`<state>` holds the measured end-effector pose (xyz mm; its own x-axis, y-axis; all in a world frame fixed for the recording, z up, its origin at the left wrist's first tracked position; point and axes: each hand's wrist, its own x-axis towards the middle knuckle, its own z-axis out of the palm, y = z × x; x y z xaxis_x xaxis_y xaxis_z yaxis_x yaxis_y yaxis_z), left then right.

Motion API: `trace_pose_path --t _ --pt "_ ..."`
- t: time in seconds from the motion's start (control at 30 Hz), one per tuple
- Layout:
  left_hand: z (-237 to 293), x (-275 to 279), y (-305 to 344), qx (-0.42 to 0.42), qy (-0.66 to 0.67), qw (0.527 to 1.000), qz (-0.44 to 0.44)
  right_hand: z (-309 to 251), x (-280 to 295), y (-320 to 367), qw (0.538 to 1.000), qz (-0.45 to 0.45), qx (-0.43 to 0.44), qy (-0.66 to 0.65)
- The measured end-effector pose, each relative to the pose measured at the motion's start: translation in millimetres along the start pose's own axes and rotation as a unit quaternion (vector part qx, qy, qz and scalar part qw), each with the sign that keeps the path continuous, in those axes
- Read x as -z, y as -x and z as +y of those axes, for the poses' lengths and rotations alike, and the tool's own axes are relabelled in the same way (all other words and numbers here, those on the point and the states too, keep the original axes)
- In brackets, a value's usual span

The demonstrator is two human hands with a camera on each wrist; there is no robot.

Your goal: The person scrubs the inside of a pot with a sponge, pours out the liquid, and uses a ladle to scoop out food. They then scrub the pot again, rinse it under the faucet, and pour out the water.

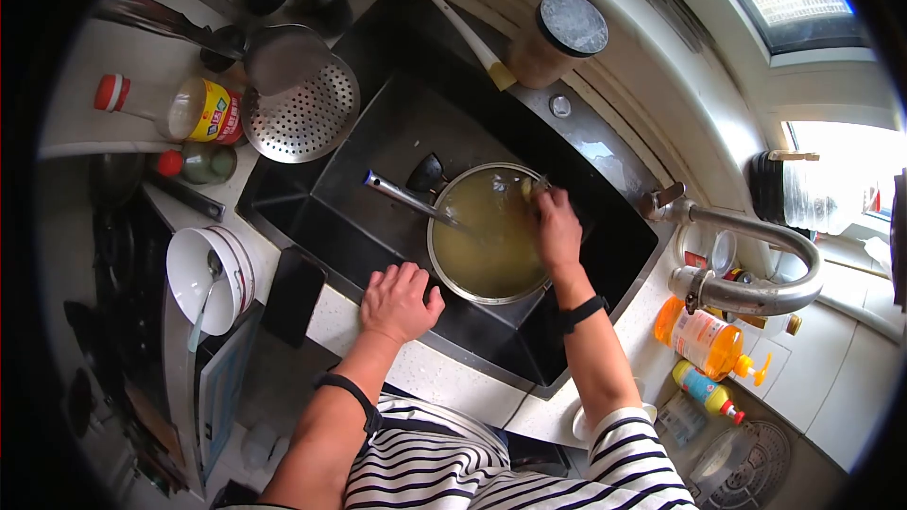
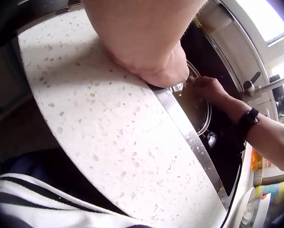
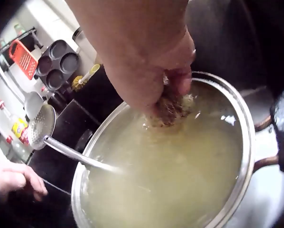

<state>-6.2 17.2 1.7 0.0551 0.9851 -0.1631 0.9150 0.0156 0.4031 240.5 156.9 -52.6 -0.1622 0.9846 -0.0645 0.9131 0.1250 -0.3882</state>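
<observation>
In the black sink stands a round metal pot full of cloudy yellowish liquid. My right hand is at the pot's far right rim; in the right wrist view its curled fingers grip a brownish, rough-textured clump at the liquid's surface. What the clump is, I cannot tell. A metal-handled utensil leans in the pot, its lower end hidden in the liquid. My left hand rests on the sink's near edge with its fingers extended, left of the pot and touching neither pot nor utensil.
The faucet arches at the right, beside an orange soap bottle. Stacked white bowls and a perforated strainer lie left of the sink. A lidded jar and a brush are along the back edge.
</observation>
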Motion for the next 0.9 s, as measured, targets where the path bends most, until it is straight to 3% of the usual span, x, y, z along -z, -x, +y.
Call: trace_pose_path --t 0.1,0.2,0.3,0.4,0.5,0.67,0.73,0.9 --pt "1.7 -2.8 1.8 -0.007 0.005 1.000 0.014 1.5 -19.4 13.4 0.997 -0.073 -0.017 -0.010" --pt "1.5 -3.2 0.8 -0.013 0.007 0.999 0.034 -30.2 -11.3 -3.1 0.996 -0.053 0.028 -0.071" --pt "2.9 -3.8 0.5 -0.018 0.003 0.999 0.042 -64.4 -15.4 -20.5 0.983 0.034 0.105 -0.145" --pt "3.2 -5.5 1.1 -0.022 -0.004 0.999 0.042 -87.9 -35.9 -31.3 0.981 0.033 0.166 -0.096" --pt "3.5 -4.4 -0.1 -0.021 -0.011 0.999 0.039 -87.9 -47.0 -40.6 0.988 -0.045 0.144 -0.024" --pt "4.9 -1.5 1.3 -0.007 -0.021 1.000 0.011 -50.0 -32.9 -57.6 0.999 0.010 0.029 0.010" --pt "4.2 -1.8 1.5 -0.009 -0.020 1.000 0.017 -29.1 -22.6 -58.0 0.996 -0.016 -0.091 -0.004" --pt "3.9 -3.0 2.1 -0.014 -0.019 0.999 0.024 15.3 10.4 -25.7 0.975 -0.034 -0.218 -0.017"
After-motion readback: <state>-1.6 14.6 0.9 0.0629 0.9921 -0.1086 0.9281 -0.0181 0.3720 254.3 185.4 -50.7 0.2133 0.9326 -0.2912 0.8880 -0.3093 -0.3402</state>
